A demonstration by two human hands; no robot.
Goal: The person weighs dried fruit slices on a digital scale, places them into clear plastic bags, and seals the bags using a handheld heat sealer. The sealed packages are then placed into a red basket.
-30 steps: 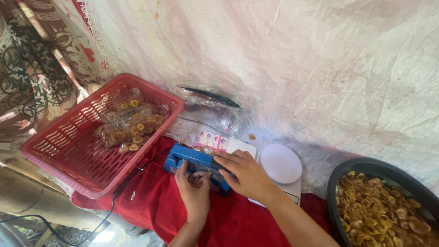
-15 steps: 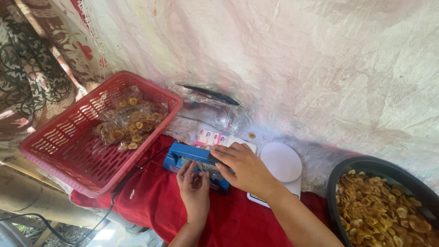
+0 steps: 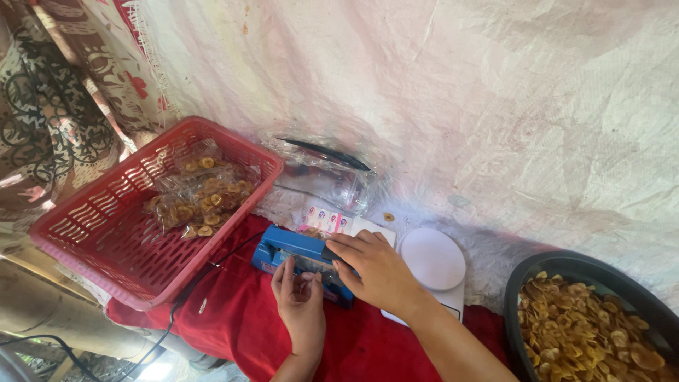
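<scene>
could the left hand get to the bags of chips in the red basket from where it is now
Probably yes. The left hand rests at the blue sealer, and the red basket sits open-topped just to its left. Nothing stands between them but the basket's low rim; the bags of chips lie uncovered.

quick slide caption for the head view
Both hands, right hand and left hand, press a blue heat sealer beside a red basket of bagged chips.

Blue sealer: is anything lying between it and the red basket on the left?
Nothing solid that I can see. Between the sealer and the basket there is only red cloth with a black cable running across it. The right hand presses the sealer's bar; the left hand rests at its front edge.
</scene>
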